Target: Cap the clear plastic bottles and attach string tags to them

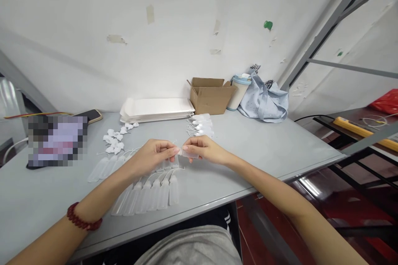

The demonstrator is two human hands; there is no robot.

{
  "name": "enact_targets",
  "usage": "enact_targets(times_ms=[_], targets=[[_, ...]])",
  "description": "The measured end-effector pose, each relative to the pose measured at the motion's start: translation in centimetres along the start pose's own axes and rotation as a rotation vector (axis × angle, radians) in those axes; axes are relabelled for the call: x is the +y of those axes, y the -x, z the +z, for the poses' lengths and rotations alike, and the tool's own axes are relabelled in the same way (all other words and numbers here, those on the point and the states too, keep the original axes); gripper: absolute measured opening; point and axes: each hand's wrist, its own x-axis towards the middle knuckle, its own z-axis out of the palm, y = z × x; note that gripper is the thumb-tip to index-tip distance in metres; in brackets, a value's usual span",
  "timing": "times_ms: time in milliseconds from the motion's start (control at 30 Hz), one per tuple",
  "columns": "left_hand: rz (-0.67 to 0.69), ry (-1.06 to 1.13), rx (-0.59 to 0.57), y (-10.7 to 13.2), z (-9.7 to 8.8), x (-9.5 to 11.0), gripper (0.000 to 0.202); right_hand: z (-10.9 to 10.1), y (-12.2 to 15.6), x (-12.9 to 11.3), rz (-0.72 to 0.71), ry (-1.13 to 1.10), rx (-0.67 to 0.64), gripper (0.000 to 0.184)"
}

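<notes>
Between my two hands is a small translucent plastic bottle (190, 155), lying sideways above the table. My right hand (203, 149) is closed around its body. The fingers of my left hand (160, 153) pinch the white cap (180, 152) at its neck. Below my left wrist lies a row of similar bottles with thin curved spout tubes (152, 194). More such bottles (104, 167) lie to the left, partly hidden by my left forearm. A further stack of bottles (202, 124) sits behind my right hand. Several loose white caps (114, 140) are scattered at the left.
At the back stand a pile of white envelopes or sheets (158, 109), an open cardboard box (211, 98), a lidded cup (239, 93) and a light blue cloth bag (264, 99). A pixelated device (59, 138) lies left. The table (248, 149) has its edge near my body.
</notes>
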Motion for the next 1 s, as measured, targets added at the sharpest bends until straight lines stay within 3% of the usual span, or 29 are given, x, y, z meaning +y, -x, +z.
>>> enact_targets(times_ms=[200, 367, 633, 833, 1000], targets=[[0.002, 0.063, 0.005, -0.25, 0.16, -0.33, 0.043, 0.43, 0.22, 0.04, -0.049, -0.035, 0.064, 0.026], [0.028, 0.057, 0.014, 0.08, 0.18, 0.15, 0.031, 0.48, 0.26, 0.01, -0.057, -0.042, 0.079, 0.025], [0.202, -0.053, 0.158, 0.27, 0.61, -0.08, 0.026, 0.38, -0.04, -0.18, -0.040, -0.125, 0.078, 0.028], [0.122, 0.067, 0.089, 0.19, 0.73, 0.27, 0.037, 0.68, -0.16, -0.08, -0.057, -0.100, 0.110, 0.029], [0.069, 0.037, 0.087, -0.02, 0.58, 0.04, 0.040, 0.83, -0.05, -0.22, -0.047, -0.074, 0.128, 0.027]])
